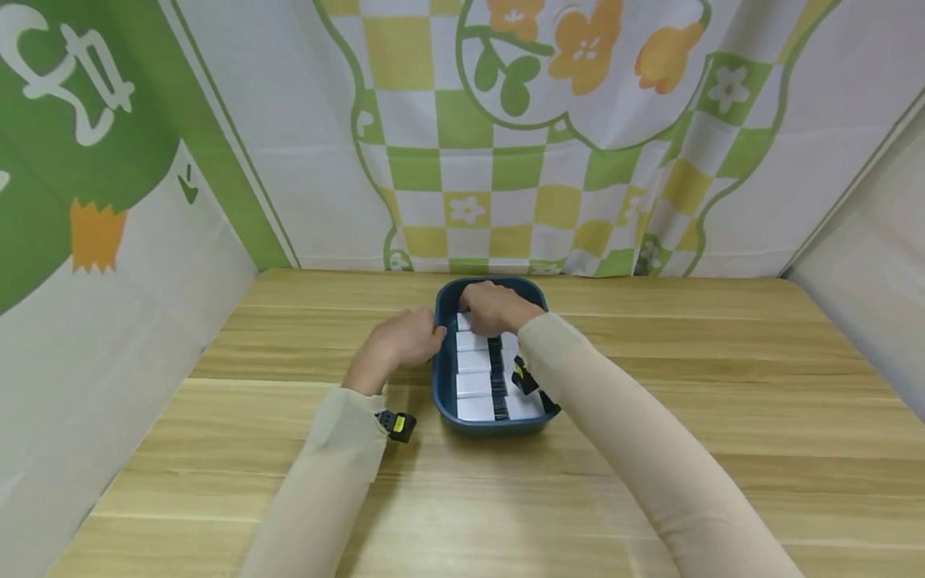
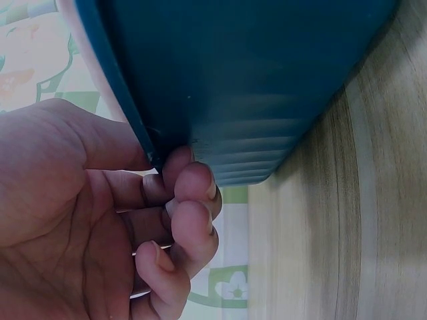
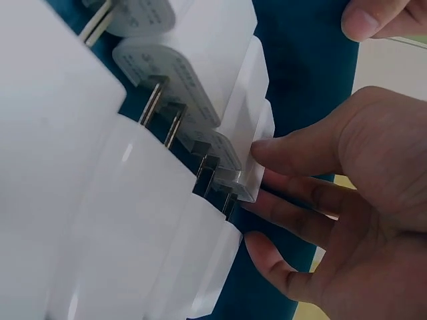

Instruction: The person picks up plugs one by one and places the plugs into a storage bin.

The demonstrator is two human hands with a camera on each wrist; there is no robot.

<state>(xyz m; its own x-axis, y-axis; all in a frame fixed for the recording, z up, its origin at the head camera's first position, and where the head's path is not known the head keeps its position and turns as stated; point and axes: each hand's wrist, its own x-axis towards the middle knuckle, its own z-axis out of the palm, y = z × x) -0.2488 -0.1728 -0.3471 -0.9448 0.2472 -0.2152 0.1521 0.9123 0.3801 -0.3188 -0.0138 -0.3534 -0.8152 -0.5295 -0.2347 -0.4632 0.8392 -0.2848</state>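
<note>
While the left hand [image 1: 405, 337] curls round the blue tray's [image 1: 442, 385] rim to steady it on the desk [image 1: 650, 449], the right hand [image 1: 495, 309] reaches in. Its grip pinches one white charger [image 3: 250, 163] — plugs packed tight in rows.

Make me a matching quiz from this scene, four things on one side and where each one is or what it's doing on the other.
1. left hand
2. right hand
3. white chargers
4. tray

a. stands on the wooden table
b. packed in rows inside the tray
c. holds the tray's outer rim
d. reaches into the tray's far end, touching a charger

Pairs: 1-c, 2-d, 3-b, 4-a
</note>
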